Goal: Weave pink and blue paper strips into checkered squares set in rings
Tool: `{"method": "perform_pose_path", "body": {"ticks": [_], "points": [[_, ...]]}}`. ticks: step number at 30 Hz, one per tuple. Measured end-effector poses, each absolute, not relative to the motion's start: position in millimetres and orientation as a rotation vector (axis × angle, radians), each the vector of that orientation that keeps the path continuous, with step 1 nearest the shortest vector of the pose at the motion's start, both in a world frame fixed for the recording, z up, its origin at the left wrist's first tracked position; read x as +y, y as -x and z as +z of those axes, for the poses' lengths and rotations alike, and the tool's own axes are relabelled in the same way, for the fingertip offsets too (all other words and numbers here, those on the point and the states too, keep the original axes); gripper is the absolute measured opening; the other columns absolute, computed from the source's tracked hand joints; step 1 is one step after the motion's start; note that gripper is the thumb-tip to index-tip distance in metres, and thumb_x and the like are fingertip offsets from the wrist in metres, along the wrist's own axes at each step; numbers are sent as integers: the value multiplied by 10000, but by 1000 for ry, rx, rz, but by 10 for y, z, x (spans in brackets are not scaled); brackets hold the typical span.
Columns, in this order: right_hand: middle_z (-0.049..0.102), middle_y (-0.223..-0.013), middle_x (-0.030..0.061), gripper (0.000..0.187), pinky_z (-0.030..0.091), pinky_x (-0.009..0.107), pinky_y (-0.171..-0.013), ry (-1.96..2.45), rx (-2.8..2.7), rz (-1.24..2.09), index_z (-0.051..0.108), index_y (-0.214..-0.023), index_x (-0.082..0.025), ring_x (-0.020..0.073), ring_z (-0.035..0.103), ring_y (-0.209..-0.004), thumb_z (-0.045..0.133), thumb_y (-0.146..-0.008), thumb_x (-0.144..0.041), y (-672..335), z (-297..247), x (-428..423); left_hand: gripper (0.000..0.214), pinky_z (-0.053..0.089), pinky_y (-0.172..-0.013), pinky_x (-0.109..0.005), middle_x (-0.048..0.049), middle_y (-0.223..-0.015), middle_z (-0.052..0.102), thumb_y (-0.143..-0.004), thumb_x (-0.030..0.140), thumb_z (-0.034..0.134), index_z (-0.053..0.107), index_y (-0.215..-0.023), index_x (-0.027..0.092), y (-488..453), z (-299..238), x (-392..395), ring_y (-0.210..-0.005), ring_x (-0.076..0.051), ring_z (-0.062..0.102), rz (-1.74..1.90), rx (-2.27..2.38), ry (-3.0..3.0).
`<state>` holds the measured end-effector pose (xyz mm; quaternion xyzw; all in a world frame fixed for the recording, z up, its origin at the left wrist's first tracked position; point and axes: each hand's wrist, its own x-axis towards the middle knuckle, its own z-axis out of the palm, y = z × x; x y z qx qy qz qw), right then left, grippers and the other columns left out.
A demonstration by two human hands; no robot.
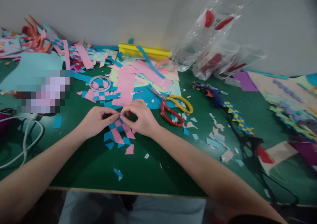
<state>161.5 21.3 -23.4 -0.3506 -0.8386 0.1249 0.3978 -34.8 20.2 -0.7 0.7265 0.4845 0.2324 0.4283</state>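
Note:
A small woven piece of pink and blue paper strips (pixel 120 134) lies on the green table (pixel 138 171) in front of me. My left hand (pixel 97 121) and my right hand (pixel 139 117) meet at its upper edge. Both pinch the top of the weave with fingertips pressed together. Its loose strip ends fan out below my hands.
Red and yellow scissors (pixel 173 106) lie right of my hands. A tape roll (pixel 99 83), pink and blue paper sheets (pixel 128 82) and a yellow box (pixel 143 51) sit behind. A glue gun (pixel 213 93) with black cord, plastic bottles (pixel 210 35) and scraps lie right. White cable (pixel 27 141) left.

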Motion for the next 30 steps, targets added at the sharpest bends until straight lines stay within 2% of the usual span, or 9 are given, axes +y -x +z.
{"method": "perform_pose_path", "body": {"ticks": [6, 13, 21, 26, 30], "points": [[480, -637, -50, 103, 328, 312, -782, 908, -2142, 410, 545, -732, -188, 100, 490, -628, 528, -830, -217, -1612, -240, 204, 306, 469, -634, -241, -27, -840, 726, -818, 452, 589, 733, -886, 191, 336, -10, 197, -729, -169, 637, 578, 1218, -1819], [495, -607, -53, 166, 306, 307, -745, 912, -2155, 434, 524, -689, -190, 95, 473, -602, 516, -842, -253, -1613, -217, 193, 264, 485, -650, -230, -13, -793, 716, -801, 438, 619, 727, -842, 200, 345, -4, 199, -714, -153, 637, 592, 1222, -1796], [479, -597, -56, 174, 304, 299, -734, 905, -2217, 447, 524, -687, -187, 91, 452, -585, 502, -852, -240, -1613, -228, 209, 311, 445, -558, -216, -10, -700, 685, -790, 476, 609, 729, -803, 189, 361, -8, 202, -620, -137, 589, 557, 1237, -1845], [512, -605, -56, 190, 292, 295, -724, 910, -2183, 463, 551, -703, -183, 87, 459, -588, 533, -866, -279, -1617, -229, 213, 302, 428, -555, -210, -6, -698, 681, -792, 473, 616, 726, -812, 193, 378, -12, 215, -612, -127, 569, 567, 1243, -1851], [532, -606, -45, 288, 295, 288, -697, 938, -2150, 575, 546, -676, -180, 89, 465, -587, 432, -924, -271, -1625, -204, 211, 325, 428, -556, -217, -18, -709, 680, -789, 484, 618, 719, -808, 175, 388, -14, 223, -610, -129, 564, 590, 1236, -1826]]}}
